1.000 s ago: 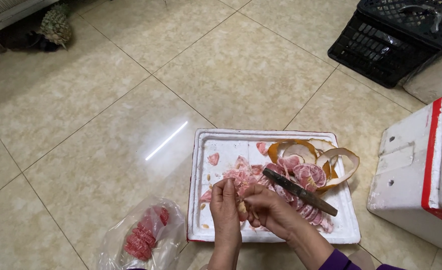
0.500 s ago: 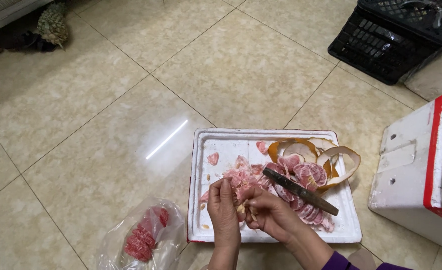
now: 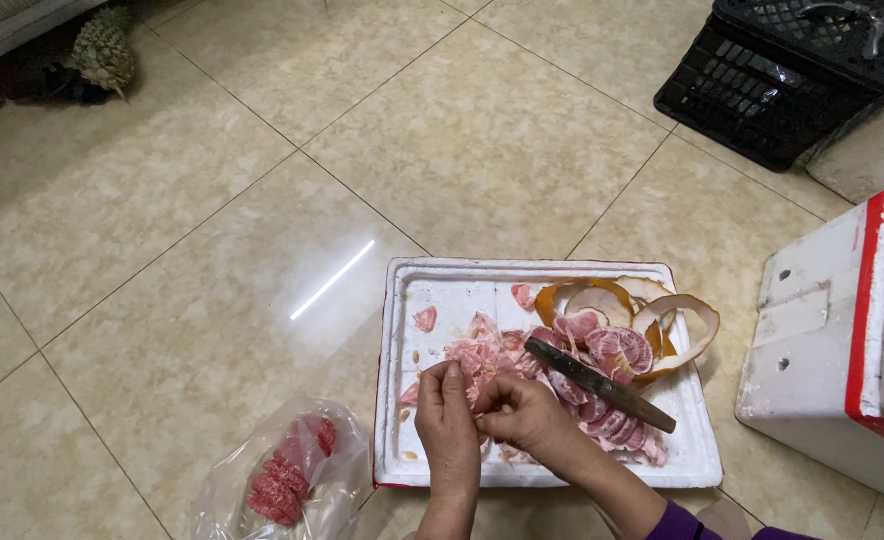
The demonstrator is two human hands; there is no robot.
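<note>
The left hand [image 3: 449, 425] and the right hand [image 3: 522, 413] meet low over the near edge of a white foam tray [image 3: 407, 300] on the floor. Both are closed, fingertips pinched together on a small piece of pink fruit [image 3: 478, 400] held between them; the piece is mostly hidden by the fingers, so its shape is hard to tell. The left hand stands upright with its fingers pointing away from the person, and the right curls in from the side, touching it.

Just beyond the hands lies the pile of peeled pink segments [image 3: 482, 355], spreading right across the tray, so the right hand is the nearer one to most of it. A knife [image 3: 600, 384] rests on the pile, its long axis running from upper left to lower right, dark handle toward the lower right, close beside the right wrist. Behind it sit curls of orange and white peel [image 3: 677, 325], and a halved piece [image 3: 620, 350] of the fruit.

To the left of the tray, near the left forearm, a clear plastic bag [image 3: 287, 475] holds more pink segments. Further out: a white and red foam box [image 3: 842, 340] at right, a black crate [image 3: 772, 70] at upper right, a pineapple [image 3: 104, 50] at upper left, all on a tiled floor [image 3: 212, 200].
</note>
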